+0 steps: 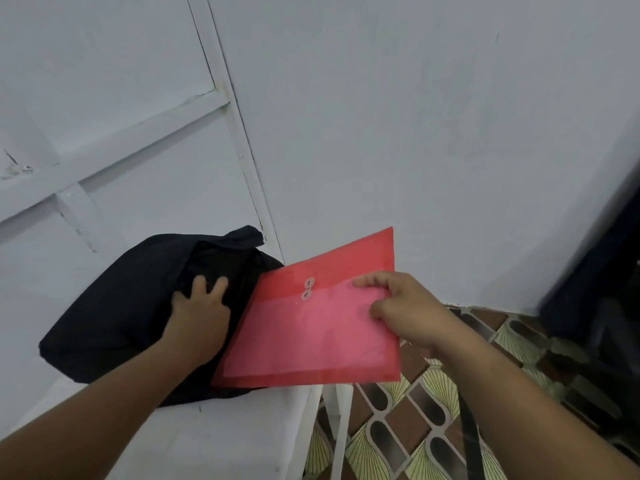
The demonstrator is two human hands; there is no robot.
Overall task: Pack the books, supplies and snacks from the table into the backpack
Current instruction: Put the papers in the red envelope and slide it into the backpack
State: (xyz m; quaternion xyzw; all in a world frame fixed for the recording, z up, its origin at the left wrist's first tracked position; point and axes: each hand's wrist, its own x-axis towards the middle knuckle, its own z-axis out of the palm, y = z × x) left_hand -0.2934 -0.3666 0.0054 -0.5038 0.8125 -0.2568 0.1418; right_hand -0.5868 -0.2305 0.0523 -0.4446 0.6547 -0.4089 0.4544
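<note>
A black backpack [114, 306] lies on a white surface [214, 434] against the wall, its top opening facing right. My left hand [201, 310] rests on the dark fabric at the opening, fingers spread and pressing on it. My right hand [401, 306] pinches the right edge of a red translucent envelope folder [311, 327] with a string-and-button clasp. The folder is held tilted in the air, its left corner over the backpack's opening. I cannot tell whether that corner is inside the bag.
A pale wall [415, 133] and a white panelled door [104, 133] stand close behind. Patterned floor tiles [415, 427] lie to the right of the white surface. A dark blurred object [602, 289] stands at the far right. A black strap [467, 438] hangs under my right forearm.
</note>
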